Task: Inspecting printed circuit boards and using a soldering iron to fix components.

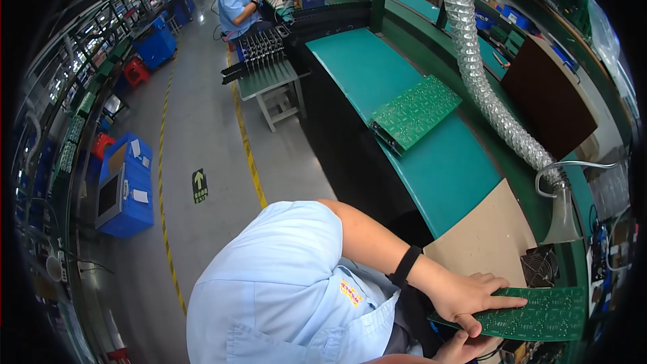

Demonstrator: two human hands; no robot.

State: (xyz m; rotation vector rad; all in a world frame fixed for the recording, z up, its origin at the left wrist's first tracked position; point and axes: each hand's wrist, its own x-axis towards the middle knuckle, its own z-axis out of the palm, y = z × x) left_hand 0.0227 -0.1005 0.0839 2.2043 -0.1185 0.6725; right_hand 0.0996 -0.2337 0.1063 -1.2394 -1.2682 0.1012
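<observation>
A green circuit board [546, 320], covered with small solder points, lies at the lower right. My left hand [465, 296], with a black band on its wrist, rests on top of this board. Its fingers stretch out and spread over the surface, the index finger pointing to the right. At the board's near edge, partly below it, is my right hand [466, 348]; its thumb and part of the palm show, closed at the edge. The rest of that hand is hidden by the board and the frame's lower edge.
Beyond the board are brown cardboard [482, 229], a small black fan [540, 266] and a silver duct [475, 74] with a hood. Another green panel [418, 113] lies on the teal bench [367, 61]. A seated co-worker [237, 0] is farther off, near a metal stool [269, 84].
</observation>
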